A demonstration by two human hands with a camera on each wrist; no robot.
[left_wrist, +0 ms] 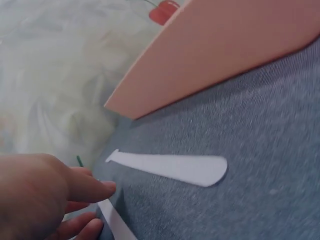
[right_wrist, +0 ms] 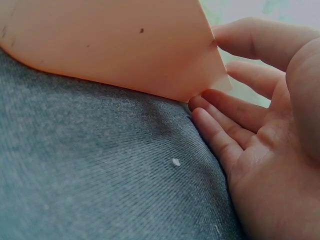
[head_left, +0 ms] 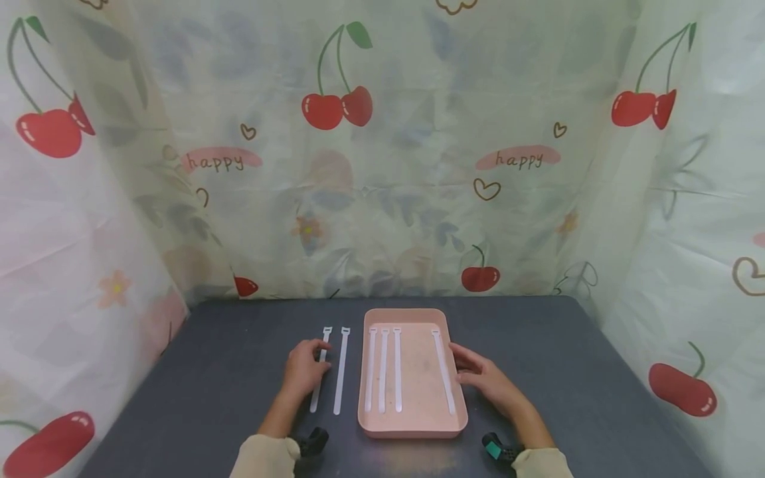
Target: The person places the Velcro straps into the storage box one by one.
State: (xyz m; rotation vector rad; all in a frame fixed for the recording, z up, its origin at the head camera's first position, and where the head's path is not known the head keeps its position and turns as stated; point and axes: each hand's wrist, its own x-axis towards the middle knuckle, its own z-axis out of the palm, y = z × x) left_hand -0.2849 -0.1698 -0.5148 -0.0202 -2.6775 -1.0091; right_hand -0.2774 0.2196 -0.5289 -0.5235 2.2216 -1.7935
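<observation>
Two white cable ties with slotted heads lie on the dark table left of a pink tray (head_left: 412, 425). My left hand (head_left: 303, 368) is over the outer cable tie (head_left: 315, 398), thumb and fingers spread to either side of it; the left wrist view shows this cable tie (left_wrist: 117, 222) partly hidden under the fingers. Between that hand and the tray lies the other cable tie (head_left: 340, 378). Inside the tray, three cable ties (head_left: 383, 378) lie side by side at left and one slanted cable tie (head_left: 443, 372) at right. My right hand (head_left: 493, 385) touches the tray's right wall (right_wrist: 115, 55) with extended fingers.
Dark cloth (head_left: 538, 332) covers the table. Behind and at both sides hangs a curtain (head_left: 394, 199) printed with cherries. A black wrist device (head_left: 313, 441) is at the left wrist, and another device (head_left: 499, 448) with a teal patch is at the right.
</observation>
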